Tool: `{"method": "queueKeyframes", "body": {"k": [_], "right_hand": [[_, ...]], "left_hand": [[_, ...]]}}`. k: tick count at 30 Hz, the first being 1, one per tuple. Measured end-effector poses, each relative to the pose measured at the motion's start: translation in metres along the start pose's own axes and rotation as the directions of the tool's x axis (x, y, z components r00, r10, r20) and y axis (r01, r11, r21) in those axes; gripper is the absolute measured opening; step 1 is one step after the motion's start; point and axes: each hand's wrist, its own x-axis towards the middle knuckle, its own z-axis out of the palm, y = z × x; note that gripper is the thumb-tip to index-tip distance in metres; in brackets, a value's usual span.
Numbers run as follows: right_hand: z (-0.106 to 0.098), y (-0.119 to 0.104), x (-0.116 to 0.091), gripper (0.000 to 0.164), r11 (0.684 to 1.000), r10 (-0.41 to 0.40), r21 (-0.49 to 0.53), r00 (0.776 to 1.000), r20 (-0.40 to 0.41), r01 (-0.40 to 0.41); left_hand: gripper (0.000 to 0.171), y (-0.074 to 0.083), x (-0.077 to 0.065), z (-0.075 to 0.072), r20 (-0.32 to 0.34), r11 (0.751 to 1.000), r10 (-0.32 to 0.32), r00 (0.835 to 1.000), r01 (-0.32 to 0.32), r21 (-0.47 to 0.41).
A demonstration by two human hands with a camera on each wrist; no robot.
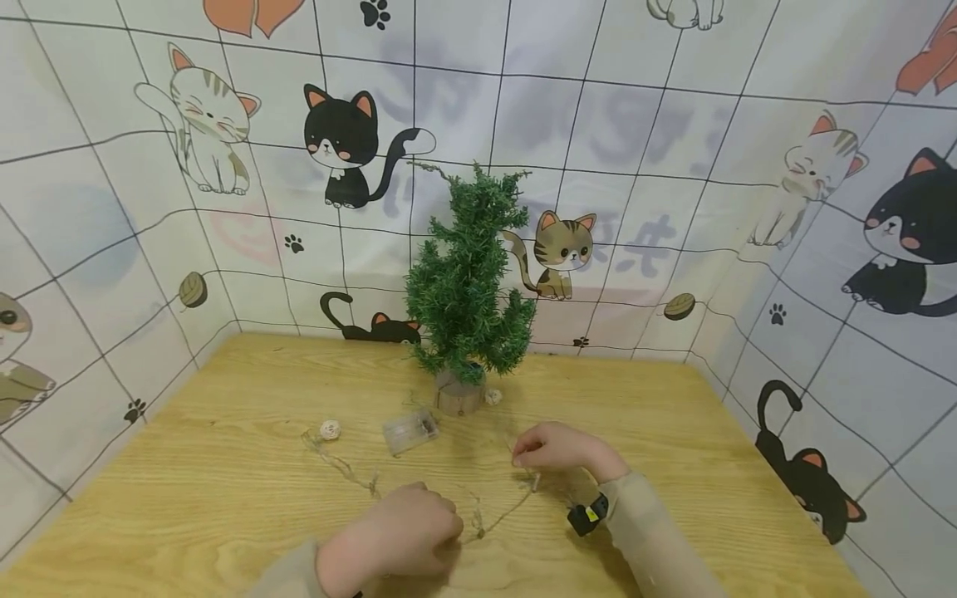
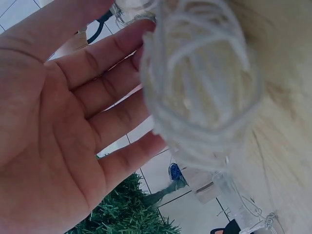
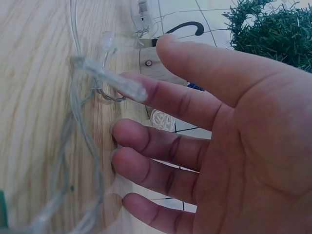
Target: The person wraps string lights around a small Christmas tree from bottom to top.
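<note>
A string of fairy lights [image 1: 510,512] on clear wire lies across the table. My left hand [image 1: 407,531] is low over the near part of it; in the left wrist view its fingers [image 2: 112,92] are relaxed, the thumb tip out of frame. A white woven ball [image 2: 200,83] stands close to the lens and overlaps those fingertips. My right hand [image 1: 561,448] is over the string's right end. Its thumb and index finger stand apart, and a clear bulb [image 3: 129,87] overlaps the index fingertip in the right wrist view.
A small green artificial tree [image 1: 471,274] in a wooden pot [image 1: 458,397] stands at the back. A clear battery box [image 1: 409,432] lies before it. One white ball [image 1: 330,429] is to the left, another ball [image 1: 493,397] beside the pot. Cat-patterned cloth [image 1: 635,166] surrounds the table.
</note>
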Motion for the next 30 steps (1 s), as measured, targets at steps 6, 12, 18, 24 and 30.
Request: {"method": "queueKeyframes", "body": {"k": [6, 12, 18, 24, 30], "right_hand": [[0.001, 0.003, -0.001, 0.018, 1.0, 0.007, 0.018, 1.0, 0.005, -0.007], [0.001, 0.004, -0.004, 0.018, 1.0, -0.003, 0.023, 1.0, -0.002, 0.004], [0.0, 0.005, -0.005, 0.013, 1.0, 0.003, 0.027, 1.0, -0.017, -0.003], [0.0, 0.003, -0.006, 0.014, 0.999, 0.011, 0.041, 1.0, -0.022, -0.01], [0.0, 0.005, -0.005, 0.018, 1.0, 0.014, 0.002, 0.999, -0.038, -0.014]], "left_hand": [[0.037, 0.001, 0.0, 0.005, 0.01, 0.998, -0.049, 0.999, 0.05, -0.044], [0.036, 0.001, 0.0, 0.011, 0.041, 0.997, -0.069, 0.997, 0.07, -0.015], [0.037, -0.001, -0.002, 0.008, 0.058, 0.997, -0.063, 0.996, 0.065, -0.034], [0.042, -0.015, -0.008, -0.011, -0.008, 0.985, -0.074, 0.997, 0.072, -0.158], [0.031, -0.042, -0.021, -0.042, -0.116, 0.981, -0.118, 0.986, 0.097, -0.17]]}}
